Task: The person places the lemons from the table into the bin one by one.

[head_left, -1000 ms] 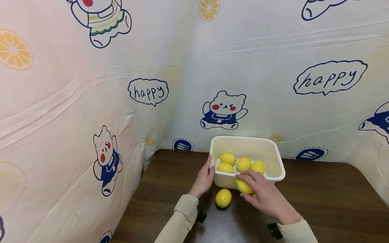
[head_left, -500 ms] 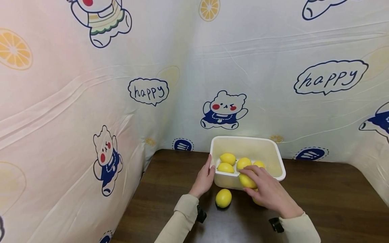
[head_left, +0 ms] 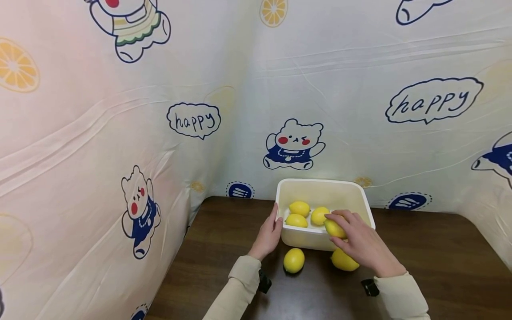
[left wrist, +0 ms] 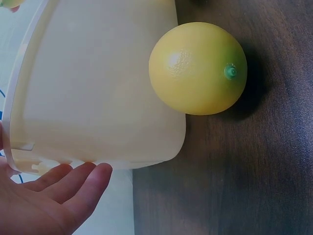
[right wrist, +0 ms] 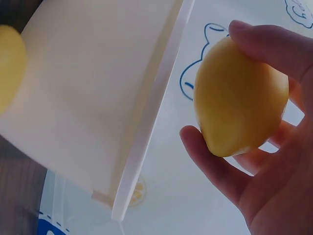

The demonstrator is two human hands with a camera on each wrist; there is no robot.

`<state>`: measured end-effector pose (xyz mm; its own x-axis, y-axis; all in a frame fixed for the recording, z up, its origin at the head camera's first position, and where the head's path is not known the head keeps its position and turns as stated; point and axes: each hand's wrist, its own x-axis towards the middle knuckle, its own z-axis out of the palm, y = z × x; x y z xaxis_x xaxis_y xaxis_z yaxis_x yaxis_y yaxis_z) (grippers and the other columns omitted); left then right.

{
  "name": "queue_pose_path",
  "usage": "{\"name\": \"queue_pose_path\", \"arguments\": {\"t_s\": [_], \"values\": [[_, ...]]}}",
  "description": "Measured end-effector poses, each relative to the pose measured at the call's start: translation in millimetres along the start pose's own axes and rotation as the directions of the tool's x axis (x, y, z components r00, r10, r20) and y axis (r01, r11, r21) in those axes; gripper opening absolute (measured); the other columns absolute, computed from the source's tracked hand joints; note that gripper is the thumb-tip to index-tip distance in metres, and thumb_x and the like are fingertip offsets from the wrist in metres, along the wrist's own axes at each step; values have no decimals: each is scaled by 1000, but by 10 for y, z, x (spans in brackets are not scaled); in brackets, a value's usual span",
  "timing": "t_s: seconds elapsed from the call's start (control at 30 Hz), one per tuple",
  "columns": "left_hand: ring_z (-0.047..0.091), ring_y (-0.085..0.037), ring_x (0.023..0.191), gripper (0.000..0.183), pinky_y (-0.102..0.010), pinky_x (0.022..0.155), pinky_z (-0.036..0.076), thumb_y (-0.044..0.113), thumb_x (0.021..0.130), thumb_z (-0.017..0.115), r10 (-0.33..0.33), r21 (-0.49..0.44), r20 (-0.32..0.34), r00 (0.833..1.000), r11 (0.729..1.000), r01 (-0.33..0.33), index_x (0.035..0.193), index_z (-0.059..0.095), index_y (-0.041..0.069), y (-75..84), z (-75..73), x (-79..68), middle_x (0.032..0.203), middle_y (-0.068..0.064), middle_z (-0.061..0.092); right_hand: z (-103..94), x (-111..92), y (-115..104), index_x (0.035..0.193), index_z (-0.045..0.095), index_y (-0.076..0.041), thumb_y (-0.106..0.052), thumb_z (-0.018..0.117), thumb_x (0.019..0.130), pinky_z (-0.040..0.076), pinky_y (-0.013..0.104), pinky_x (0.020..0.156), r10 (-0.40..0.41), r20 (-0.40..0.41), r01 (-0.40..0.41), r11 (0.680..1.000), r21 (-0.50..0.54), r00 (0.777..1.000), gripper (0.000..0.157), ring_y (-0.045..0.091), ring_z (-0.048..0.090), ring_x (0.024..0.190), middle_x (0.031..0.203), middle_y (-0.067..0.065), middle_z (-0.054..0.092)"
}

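My right hand [head_left: 362,238] holds a yellow lemon [right wrist: 239,100] between thumb and fingers, above the front rim of a cream plastic bin [head_left: 308,240] in the head view. The right wrist view shows this lemon higher than the white rim, apart from it. At the bin's left end, my left hand [head_left: 267,235] grips the front corner, thumb at the front and fingers along the side. Its fingers [left wrist: 80,191] lie against the end wall in the left wrist view. Several lemons [head_left: 300,209] lie inside the bin; the right hand covers part of its interior.
On the dark wooden table [head_left: 208,258], one lemon [head_left: 294,261] rests in front of the bin. A second lemon [head_left: 345,260] lies further right, below the right hand. A printed cloth curtain [head_left: 240,146] hangs behind the table and at both sides.
My right hand has moved the held lemon up and to the right, over the bin's front rim. The lemon on the table beneath it has come into view. My left hand stays in place.
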<state>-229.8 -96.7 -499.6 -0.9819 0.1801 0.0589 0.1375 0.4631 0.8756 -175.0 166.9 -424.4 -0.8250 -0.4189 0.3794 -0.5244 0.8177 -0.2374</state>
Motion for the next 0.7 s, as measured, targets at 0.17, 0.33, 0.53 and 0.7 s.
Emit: {"name": "queue_pose_path", "arguments": {"t_s": [0.17,0.33,0.53,0.7], "values": [[35,-30,142,57,-49,113,35,31,106,34,3,-1,-2,1000,1000,-3,157,11,21,-7,1,-3,160,-10,24,-6,8,107,128,59,-16,-26,75,84,54,50,82,33,5,-33,999,1,999,48,29,53,110,128,8,56],[34,-29,142,57,-49,113,34,33,106,34,14,-4,-5,1000,1000,-14,157,10,21,-13,4,7,160,-10,25,-48,31,192,128,58,-15,-24,74,85,54,53,80,68,23,-68,998,18,997,48,31,53,112,129,9,55],[32,-28,143,57,-48,114,33,31,106,34,-1,-6,2,1000,1000,1,157,10,23,-13,4,8,160,-8,23,-74,42,278,130,56,-12,-22,72,86,51,57,87,87,35,-88,996,23,996,48,34,49,117,132,13,53],[34,-29,143,57,-49,113,34,32,106,34,7,-5,-3,1000,1000,-7,157,10,23,-10,4,8,160,-10,24,-52,39,336,131,55,-11,-19,71,87,49,59,90,98,40,-100,994,38,994,48,35,47,119,134,14,50]]}}
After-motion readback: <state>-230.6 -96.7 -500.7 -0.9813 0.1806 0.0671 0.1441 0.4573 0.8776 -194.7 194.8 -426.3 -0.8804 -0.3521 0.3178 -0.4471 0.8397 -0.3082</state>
